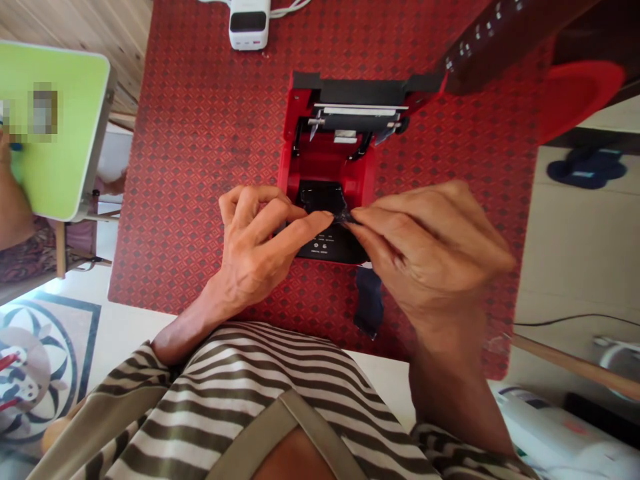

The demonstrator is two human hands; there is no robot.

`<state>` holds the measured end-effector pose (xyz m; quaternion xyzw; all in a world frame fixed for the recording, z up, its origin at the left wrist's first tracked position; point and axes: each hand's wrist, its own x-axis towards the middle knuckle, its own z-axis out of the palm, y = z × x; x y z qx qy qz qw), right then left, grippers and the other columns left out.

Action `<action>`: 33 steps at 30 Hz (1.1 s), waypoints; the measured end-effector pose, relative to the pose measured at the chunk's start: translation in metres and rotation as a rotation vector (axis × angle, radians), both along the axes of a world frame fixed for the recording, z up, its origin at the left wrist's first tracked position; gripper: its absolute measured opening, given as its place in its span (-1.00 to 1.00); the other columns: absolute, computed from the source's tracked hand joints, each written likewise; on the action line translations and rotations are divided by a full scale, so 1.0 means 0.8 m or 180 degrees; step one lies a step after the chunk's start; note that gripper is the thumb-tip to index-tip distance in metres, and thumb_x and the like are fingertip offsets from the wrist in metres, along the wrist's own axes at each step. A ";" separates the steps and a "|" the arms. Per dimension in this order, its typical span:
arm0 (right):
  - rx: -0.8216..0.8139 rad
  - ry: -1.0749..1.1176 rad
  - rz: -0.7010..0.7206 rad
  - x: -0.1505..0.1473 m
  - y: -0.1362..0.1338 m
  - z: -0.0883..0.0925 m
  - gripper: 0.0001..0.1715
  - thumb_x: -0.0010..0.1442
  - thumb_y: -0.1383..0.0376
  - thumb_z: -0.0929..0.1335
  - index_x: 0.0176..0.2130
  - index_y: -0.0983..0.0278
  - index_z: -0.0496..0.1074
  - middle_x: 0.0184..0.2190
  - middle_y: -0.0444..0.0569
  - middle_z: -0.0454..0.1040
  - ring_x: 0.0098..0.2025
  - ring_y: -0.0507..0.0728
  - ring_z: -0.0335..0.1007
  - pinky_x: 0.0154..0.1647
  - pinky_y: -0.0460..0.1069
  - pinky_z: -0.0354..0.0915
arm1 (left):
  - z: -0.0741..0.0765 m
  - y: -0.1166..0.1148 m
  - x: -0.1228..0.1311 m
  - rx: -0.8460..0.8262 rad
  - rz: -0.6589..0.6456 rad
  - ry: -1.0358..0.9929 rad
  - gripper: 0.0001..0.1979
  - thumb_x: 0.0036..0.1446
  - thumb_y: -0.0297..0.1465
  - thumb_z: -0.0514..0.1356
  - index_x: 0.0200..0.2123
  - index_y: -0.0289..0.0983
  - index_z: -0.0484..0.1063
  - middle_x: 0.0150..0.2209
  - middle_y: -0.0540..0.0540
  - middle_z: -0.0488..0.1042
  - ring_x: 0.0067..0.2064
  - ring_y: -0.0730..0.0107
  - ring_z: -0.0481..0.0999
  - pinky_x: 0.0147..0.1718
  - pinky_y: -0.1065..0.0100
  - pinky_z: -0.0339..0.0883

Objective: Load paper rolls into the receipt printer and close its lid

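A small red machine with a black front panel [320, 251] stands before me with its lid [363, 87] raised. Under the lid runs a dark roller [355, 124] on a metal shaft. Glossy black film [323, 197] lies in the machine's opening, and its crumpled edge sits between my hands. My left hand [260, 237] is closed, with its thumb tip on that edge and its other fingers bent over the machine's left side. Thumb and forefinger of my right hand [435, 237] pinch the edge from the right.
A strip of dark material [369, 303] lies on the red patterned tabletop [200, 133] near its front edge. At the back is a white charger block [249, 27] with cables. Left stands a green-topped table [55, 160] with another person's arm [13, 207] beside it.
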<state>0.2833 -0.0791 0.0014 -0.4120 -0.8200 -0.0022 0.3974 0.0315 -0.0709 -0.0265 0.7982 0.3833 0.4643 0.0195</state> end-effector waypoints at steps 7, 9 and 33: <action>-0.0310 -0.0131 0.0044 0.025 -0.002 0.039 -0.63 0.61 0.24 0.67 0.33 0.04 0.84 0.16 0.05 0.94 0.09 0.39 0.90 0.24 0.32 0.77 | -0.004 -0.003 -0.011 -0.0214 -0.0177 0.0199 -0.74 0.81 -0.38 0.35 0.23 0.14 0.80 -0.05 0.02 0.82 0.16 0.05 0.68 0.41 -0.13 0.38; -0.0168 -0.0161 -0.0395 0.034 0.018 0.051 -0.49 0.75 -0.05 0.56 0.53 -0.06 0.76 0.38 0.02 0.87 0.33 0.45 0.86 0.42 0.36 0.73 | -0.002 -0.002 -0.012 -0.0185 -0.0234 0.0201 -0.74 0.78 -0.42 0.36 0.22 0.10 0.80 -0.05 0.01 0.83 0.16 0.05 0.68 0.40 -0.13 0.37; -0.0379 0.0328 -0.0133 0.016 -0.002 -0.008 -0.67 0.81 0.24 0.43 0.30 0.07 0.83 0.10 0.03 0.96 0.20 0.37 0.95 0.28 0.28 0.82 | 0.009 -0.012 -0.013 -0.0097 -0.0162 0.0501 -0.68 0.72 -0.60 0.34 0.20 -0.01 0.72 -0.07 -0.01 0.62 0.00 0.20 0.49 0.12 0.08 0.33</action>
